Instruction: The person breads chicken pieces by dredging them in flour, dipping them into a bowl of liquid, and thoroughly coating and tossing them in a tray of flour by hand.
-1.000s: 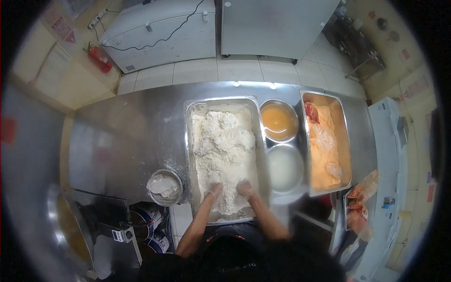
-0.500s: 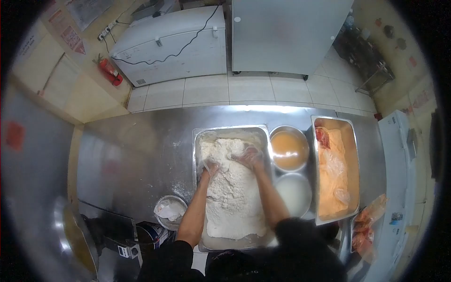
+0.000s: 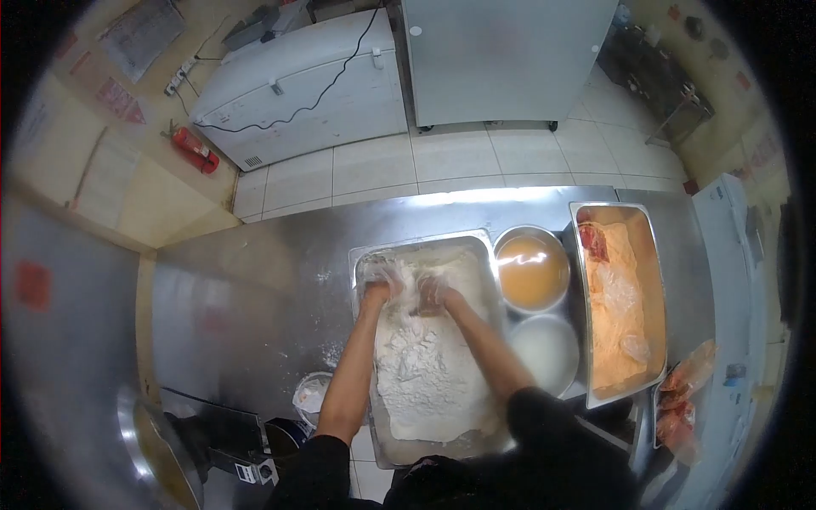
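A deep steel tray (image 3: 495, 340) holds a thick bed of white flour (image 3: 425, 382), lumpy in its middle. My left hand (image 3: 382, 283), in a clear plastic glove, is over the far left part of the flour. Close to its right, my gloved right hand (image 3: 433, 293) is also at the flour, with some white powder between the two. Both hands are smeared by motion, and their fingers cannot be made out.
Right of the tray stand a bowl of orange-brown liquid (image 3: 533, 269), a bowl of whitish liquid (image 3: 545, 357) and a long steel pan (image 3: 659, 280) of orange powder with plastic bags. A small white-lined container (image 3: 312, 393) sits left of my left forearm.
My right hand has moved left, nearer my left hand, and both are now blurred over the flour. The flour's surface has shifted. The whole view has tilted slightly.
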`<state>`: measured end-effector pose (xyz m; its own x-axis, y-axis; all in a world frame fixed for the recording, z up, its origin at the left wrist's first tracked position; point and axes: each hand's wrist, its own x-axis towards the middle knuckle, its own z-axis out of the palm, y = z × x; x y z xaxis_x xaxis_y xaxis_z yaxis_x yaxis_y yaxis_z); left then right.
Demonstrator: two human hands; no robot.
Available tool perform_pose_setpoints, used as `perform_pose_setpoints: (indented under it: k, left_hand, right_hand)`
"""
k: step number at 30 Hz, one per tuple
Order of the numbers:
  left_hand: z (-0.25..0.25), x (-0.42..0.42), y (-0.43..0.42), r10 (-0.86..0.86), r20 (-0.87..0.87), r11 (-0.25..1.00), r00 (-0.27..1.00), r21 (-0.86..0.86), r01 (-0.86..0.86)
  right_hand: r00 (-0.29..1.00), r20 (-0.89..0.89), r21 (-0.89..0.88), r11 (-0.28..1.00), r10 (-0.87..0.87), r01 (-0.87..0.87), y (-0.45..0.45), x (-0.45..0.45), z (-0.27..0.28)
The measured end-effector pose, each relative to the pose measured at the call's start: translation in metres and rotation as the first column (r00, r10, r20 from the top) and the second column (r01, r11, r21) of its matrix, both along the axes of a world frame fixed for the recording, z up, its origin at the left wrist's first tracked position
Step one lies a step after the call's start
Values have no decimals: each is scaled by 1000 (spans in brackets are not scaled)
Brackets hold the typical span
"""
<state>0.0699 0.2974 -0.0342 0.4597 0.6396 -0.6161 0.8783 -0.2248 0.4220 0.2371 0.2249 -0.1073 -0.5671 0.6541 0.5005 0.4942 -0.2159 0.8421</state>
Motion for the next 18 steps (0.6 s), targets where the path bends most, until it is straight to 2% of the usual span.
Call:
perform_pose_setpoints:
  k: [1,2,3,4,6,7,8,10,11,12,13,14,16,17,18]
  left_hand:
    - [-23,-2,6,-21,-114,1000,993,17,23]
    - [-42,-6,-2,-16,-104,1000,994,12,18]
    - [-52,-7,-11,-151,-117,987,982,42,157]
    - [-63,-9,-20,-283,-134,953,950,71,294]
    - [-90,-25,-41,-296,-121,953,947,30,302]
    - [-99,-33,-49,-308,-116,951,944,2,310]
    - [-106,-42,-63,-303,-114,952,946,4,306]
    - [-115,-52,-94,-340,-16,939,940,54,340]
    - [-92,-47,-103,-340,-17,938,940,63,340]
    - [-55,-43,-118,-67,17,997,998,-27,67]
    - [-17,-40,-133,228,56,970,972,-95,-222]
    - [-22,-40,-135,348,148,931,926,-172,-322]
    - [-53,-42,-128,466,292,873,835,-307,-380]
    - [-60,-43,-123,514,345,844,785,-365,-393]
    - [-63,-42,-117,550,382,822,743,-406,-400]
  right_hand:
    - [871,-461,-667,714,-169,-214,-1,4,16]
    - [764,-480,-876,273,-430,-397,0,11,31]
    - [588,-268,-827,-130,-763,-546,1,19,45]
    - [591,-261,-833,-131,-763,-537,-10,30,62]
    - [291,-266,-819,56,-919,-571,-47,44,90]
    - [173,-298,-864,188,-939,-466,-61,32,80]
    - [178,-299,-865,188,-938,-465,-73,23,58]
    - [-71,-393,-808,381,-917,-450,-97,15,19]
    - [-70,-401,-805,388,-914,-449,-105,14,25]
    - [-180,-330,-784,376,-926,-494,-116,10,37]
    - [-281,-250,-757,368,-927,-539,-120,6,45]
    - [-278,-259,-756,373,-925,-538,-118,5,50]
    - [-300,-61,-748,242,-952,-618,-118,8,60]
    - [-302,-65,-751,246,-951,-613,-117,13,52]
    - [-419,-79,-672,358,-905,-648,-115,19,30]
